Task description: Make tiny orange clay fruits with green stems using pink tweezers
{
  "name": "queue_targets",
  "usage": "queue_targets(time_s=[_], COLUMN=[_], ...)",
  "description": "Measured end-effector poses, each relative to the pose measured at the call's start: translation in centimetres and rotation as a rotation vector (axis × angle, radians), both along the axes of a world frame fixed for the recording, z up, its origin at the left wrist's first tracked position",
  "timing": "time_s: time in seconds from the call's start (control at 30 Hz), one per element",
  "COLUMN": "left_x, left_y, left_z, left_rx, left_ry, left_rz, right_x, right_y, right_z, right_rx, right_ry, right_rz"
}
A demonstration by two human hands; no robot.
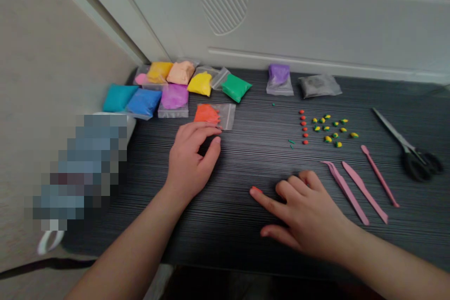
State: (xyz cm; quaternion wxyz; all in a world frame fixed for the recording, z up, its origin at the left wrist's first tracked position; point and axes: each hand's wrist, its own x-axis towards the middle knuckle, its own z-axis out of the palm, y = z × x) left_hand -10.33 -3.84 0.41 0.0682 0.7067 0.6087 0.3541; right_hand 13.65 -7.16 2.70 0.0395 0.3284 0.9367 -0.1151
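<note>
My right hand (298, 208) reaches out with its index finger stretched; the fingertip rests on a small bit of orange clay (257, 189) on the dark table. Its thumb is apart and the other fingers are bent. My left hand (193, 157) lies loosely curved, thumb away from the fingers, at the lower edge of a zip bag of orange clay (206, 114). Beyond my right hand, several small orange-red balls (303, 123) stand in a column. Beside them lie several yellow-and-green pieces (328, 139) and thin green bits (291, 142).
Pink tweezers (346, 192), a pink knife (365, 192) and a pink stick tool (379, 176) lie right of my right hand, near scissors (408, 147). Bags of coloured clay, including green (236, 87), blue (144, 102) and purple (279, 75), line the back. A blurred-out object (77, 168) is at left.
</note>
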Motion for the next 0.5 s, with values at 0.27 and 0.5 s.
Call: queue_targets(time_s=[0.27,0.5], left_x=[-0.07,-0.02], left_y=[-0.02,0.03], left_z=[-0.03,-0.05], left_rx=[0.002,0.008], left_ry=[-0.001,-0.004], left_rz=[0.003,0.004], right_x=[-0.18,0.52], right_y=[-0.04,0.49], right_z=[-0.16,-0.05], right_rx=[-0.011,0.057], right_ry=[-0.027,-0.033], right_rz=[-0.033,-0.111])
